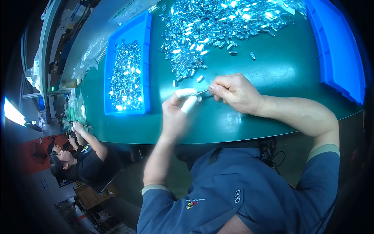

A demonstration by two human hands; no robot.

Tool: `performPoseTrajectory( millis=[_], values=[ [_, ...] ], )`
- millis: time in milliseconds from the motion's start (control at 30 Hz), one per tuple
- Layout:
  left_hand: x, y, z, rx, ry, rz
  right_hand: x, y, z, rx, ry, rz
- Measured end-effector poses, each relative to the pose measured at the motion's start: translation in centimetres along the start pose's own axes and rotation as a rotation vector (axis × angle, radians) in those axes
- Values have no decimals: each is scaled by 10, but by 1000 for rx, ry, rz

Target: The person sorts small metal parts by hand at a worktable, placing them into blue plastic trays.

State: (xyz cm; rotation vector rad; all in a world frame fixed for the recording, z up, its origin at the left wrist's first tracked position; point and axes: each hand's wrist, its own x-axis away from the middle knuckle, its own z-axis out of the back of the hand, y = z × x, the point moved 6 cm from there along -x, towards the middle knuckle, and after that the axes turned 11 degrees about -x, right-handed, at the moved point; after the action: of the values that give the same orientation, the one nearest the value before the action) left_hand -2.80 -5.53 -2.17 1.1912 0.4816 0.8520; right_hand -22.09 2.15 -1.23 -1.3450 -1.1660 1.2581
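Note:
My left hand (175, 111), with white finger cots on its thumb and forefinger, is closed in a pinch on a small shiny metal piece (199, 98), mostly hidden between the fingertips. From the right, my right hand (238, 93) grips a thin metal rod (203, 91) between thumb and fingers. The rod's far end meets the piece at my left fingertips; whether it goes inside cannot be made out. Both hands are held above the green tabletop (249, 128), near its front edge. Just beyond them lies a large heap of small silvery metal pieces (202, 35).
A blue tray (147, 74) holding many similar metal pieces stands to the left. Another blue tray (337, 46) is at the right edge. Clear plastic bags (91, 52) lie at the far left. Beyond the table's left end, another person (89, 158) works with raised hands.

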Motion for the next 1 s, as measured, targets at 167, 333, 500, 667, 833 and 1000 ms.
performPoseTrajectory(
  millis=[167, 333, 500, 667, 833, 1000],
  values=[
    [2, 2, -15, -51, -60, -97, 1, 3, -4, 113, -46, 38],
    [3, 1, -13, -133, 8, -177, -1, -2, -8, 266, -48, 134],
    [8, 7, -8, -274, 21, -226, 0, 5, -12, 209, -98, 27],
    [11, 19, 11, -490, 97, -321, 1, 6, -6, -7, -70, -145],
    [-6, 37, 112, -687, 548, -395, -1, 6, -1, -145, 2, -189],
    [-24, 63, 112, -1058, 546, -509, -1, 4, -1, -68, -13, -101]
  ],
)
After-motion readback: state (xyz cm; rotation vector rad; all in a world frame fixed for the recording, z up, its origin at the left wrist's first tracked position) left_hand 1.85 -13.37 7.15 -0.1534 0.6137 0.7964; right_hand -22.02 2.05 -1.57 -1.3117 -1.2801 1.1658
